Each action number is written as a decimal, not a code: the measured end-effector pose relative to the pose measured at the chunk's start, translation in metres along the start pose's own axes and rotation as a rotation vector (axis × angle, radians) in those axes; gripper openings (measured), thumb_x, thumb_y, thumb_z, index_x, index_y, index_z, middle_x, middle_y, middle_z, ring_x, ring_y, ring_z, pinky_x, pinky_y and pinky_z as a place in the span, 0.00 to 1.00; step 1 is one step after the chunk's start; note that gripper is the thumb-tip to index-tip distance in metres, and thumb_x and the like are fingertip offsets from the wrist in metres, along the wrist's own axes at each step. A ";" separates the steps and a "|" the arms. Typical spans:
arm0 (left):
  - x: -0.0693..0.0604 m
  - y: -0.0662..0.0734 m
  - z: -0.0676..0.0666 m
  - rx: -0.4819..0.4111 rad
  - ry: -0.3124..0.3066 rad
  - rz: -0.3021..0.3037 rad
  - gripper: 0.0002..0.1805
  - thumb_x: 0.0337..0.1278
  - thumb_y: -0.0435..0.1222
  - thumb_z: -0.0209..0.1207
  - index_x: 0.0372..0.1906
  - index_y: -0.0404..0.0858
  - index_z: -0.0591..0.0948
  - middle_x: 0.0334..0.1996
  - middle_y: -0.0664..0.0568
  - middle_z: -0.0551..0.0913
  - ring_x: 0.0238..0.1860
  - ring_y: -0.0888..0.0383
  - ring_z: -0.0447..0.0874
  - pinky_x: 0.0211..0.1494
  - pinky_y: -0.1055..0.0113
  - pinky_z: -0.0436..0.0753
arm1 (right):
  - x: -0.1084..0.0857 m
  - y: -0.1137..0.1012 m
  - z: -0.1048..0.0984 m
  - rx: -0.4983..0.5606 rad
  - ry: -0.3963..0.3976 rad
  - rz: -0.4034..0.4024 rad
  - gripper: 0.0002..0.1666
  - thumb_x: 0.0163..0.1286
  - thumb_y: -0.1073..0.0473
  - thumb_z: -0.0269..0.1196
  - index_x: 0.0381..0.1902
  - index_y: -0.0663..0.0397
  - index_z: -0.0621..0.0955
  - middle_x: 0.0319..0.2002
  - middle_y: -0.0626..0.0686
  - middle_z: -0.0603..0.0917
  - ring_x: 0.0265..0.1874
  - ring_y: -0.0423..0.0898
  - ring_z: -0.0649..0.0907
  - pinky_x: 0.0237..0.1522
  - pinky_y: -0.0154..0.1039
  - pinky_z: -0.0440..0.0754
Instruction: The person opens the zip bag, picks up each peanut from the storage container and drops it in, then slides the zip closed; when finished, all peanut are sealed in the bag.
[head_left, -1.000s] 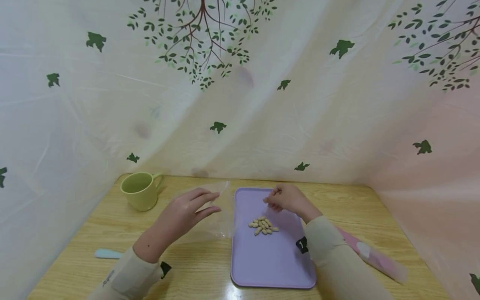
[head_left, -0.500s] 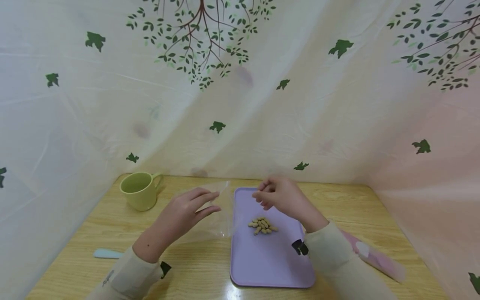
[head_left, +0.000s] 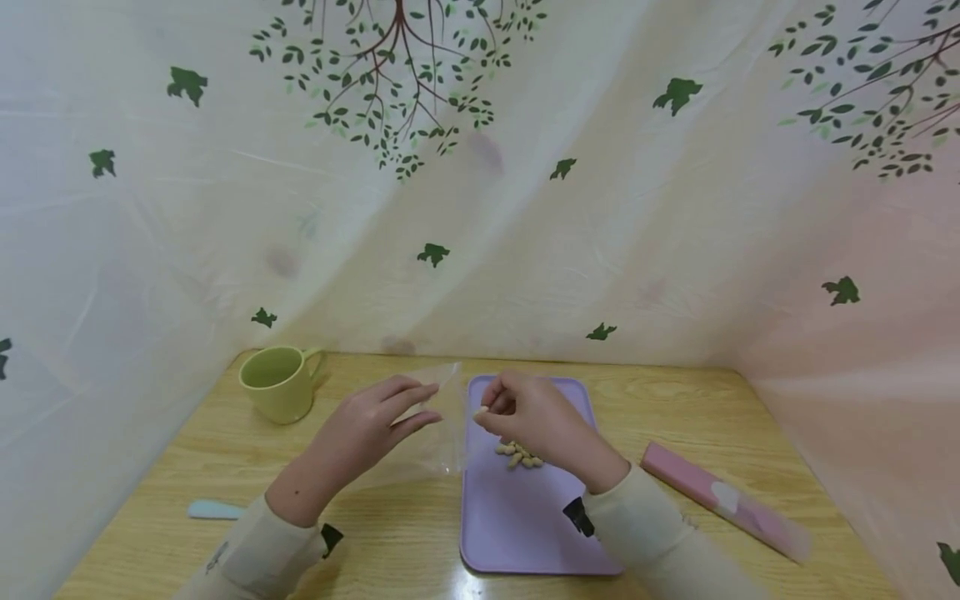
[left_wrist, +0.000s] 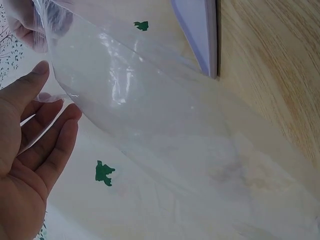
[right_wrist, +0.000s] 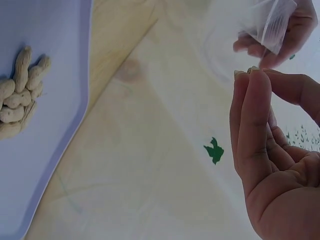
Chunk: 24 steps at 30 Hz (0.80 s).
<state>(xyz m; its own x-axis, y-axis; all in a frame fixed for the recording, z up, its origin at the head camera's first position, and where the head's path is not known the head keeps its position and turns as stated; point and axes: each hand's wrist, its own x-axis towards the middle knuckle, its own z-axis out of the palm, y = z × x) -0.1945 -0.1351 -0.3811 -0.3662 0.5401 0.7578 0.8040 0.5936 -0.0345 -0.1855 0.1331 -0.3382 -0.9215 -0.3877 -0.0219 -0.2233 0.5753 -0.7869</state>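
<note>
My left hand (head_left: 367, 421) holds a clear plastic bag (left_wrist: 150, 115) near its mouth, thumb and fingers spread apart. The bag's thin film hangs beside the lilac tray (head_left: 525, 533). Over the tray, my right hand (head_left: 536, 421) pinches a small pale peanut (head_left: 481, 411) between thumb and fingertips. Little of that peanut shows in the right wrist view, where the fingertips (right_wrist: 257, 82) cover it. Several peanuts (right_wrist: 20, 92) lie in a heap on the tray, partly hidden by my right hand in the head view.
A green mug (head_left: 279, 383) stands at the back left of the wooden table (head_left: 375, 542). The light blue handle (head_left: 215, 509) of some utensil pokes out by my left forearm. To the right of the tray lies a long pink packet (head_left: 727, 500). A patterned curtain (head_left: 480, 208) hangs behind.
My right hand has moved left across the tray toward the bag, first rising a little, then lowering, and now covers part of the peanut heap. The left hand and bag have stayed put.
</note>
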 end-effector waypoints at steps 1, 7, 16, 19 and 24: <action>0.000 0.000 0.000 -0.001 0.007 0.003 0.23 0.55 0.42 0.78 0.54 0.37 0.91 0.41 0.51 0.91 0.34 0.60 0.91 0.37 0.69 0.91 | -0.001 0.000 0.001 -0.001 -0.004 0.000 0.10 0.74 0.52 0.71 0.44 0.50 0.82 0.35 0.48 0.89 0.28 0.43 0.88 0.33 0.38 0.89; 0.000 -0.001 -0.001 -0.002 0.014 -0.001 0.21 0.59 0.42 0.76 0.55 0.37 0.90 0.41 0.51 0.91 0.34 0.60 0.91 0.36 0.69 0.91 | -0.004 -0.003 0.006 -0.017 -0.019 -0.008 0.09 0.74 0.53 0.71 0.42 0.48 0.82 0.33 0.49 0.88 0.25 0.42 0.87 0.26 0.41 0.89; -0.001 -0.001 -0.001 -0.002 0.004 -0.004 0.22 0.57 0.41 0.77 0.55 0.36 0.90 0.42 0.50 0.91 0.34 0.60 0.91 0.36 0.69 0.91 | -0.002 -0.004 0.007 -0.027 -0.022 -0.004 0.10 0.74 0.53 0.71 0.42 0.51 0.82 0.34 0.52 0.88 0.25 0.45 0.87 0.24 0.39 0.88; -0.001 -0.001 -0.001 0.000 0.008 -0.004 0.21 0.60 0.41 0.76 0.55 0.36 0.90 0.41 0.50 0.91 0.34 0.60 0.91 0.36 0.69 0.91 | -0.002 -0.003 0.007 -0.030 -0.020 0.001 0.10 0.74 0.53 0.71 0.42 0.51 0.82 0.33 0.50 0.88 0.25 0.46 0.87 0.25 0.39 0.88; -0.002 -0.001 -0.001 0.001 0.007 -0.003 0.21 0.59 0.41 0.76 0.54 0.36 0.91 0.41 0.50 0.91 0.34 0.59 0.91 0.36 0.69 0.91 | -0.002 -0.003 0.008 -0.037 -0.017 0.008 0.11 0.75 0.51 0.71 0.42 0.50 0.82 0.33 0.50 0.87 0.25 0.46 0.87 0.25 0.39 0.88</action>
<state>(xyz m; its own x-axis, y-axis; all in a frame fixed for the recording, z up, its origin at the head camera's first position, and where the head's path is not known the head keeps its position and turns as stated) -0.1942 -0.1376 -0.3814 -0.3658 0.5340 0.7623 0.8023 0.5961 -0.0326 -0.1800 0.1265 -0.3412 -0.9180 -0.3947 -0.0386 -0.2278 0.6045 -0.7634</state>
